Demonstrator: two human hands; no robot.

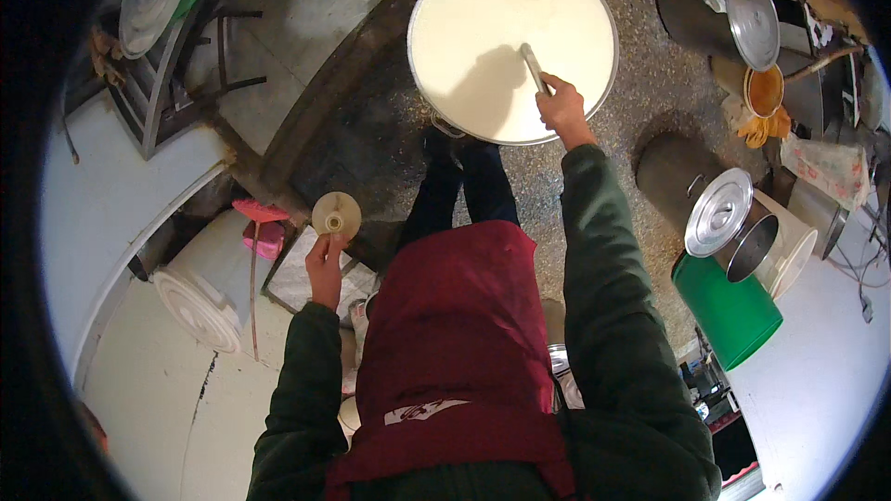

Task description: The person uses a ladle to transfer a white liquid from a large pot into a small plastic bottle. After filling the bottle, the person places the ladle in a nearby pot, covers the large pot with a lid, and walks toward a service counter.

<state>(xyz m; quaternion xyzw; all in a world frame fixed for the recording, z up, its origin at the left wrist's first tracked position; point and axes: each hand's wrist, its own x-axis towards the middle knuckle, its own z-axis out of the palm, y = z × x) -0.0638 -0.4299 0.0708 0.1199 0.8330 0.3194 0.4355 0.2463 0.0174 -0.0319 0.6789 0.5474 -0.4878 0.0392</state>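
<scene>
A large round metal pot [613,20] stands before me, filled almost to the rim with a smooth cream-coloured liquid [492,9]. Over its near right side, my right hand [563,109] is closed around a light grey rod-like handle [532,67]. The handle slants toward the pot's middle; whether its far end dips into the liquid, I cannot tell. My left hand [325,269], low on the left and away from the pot, pinches the edge of a round pale disc [345,208] with a raised ring at its centre.
On the right stand a tall metal pot with a shiny lid [720,211], a green bucket [729,311] and an orange-filled container [765,91]. A white lidded barrel [209,283] and a red long-handled tool [261,211] are at left. A metal stand [167,97] is farther up.
</scene>
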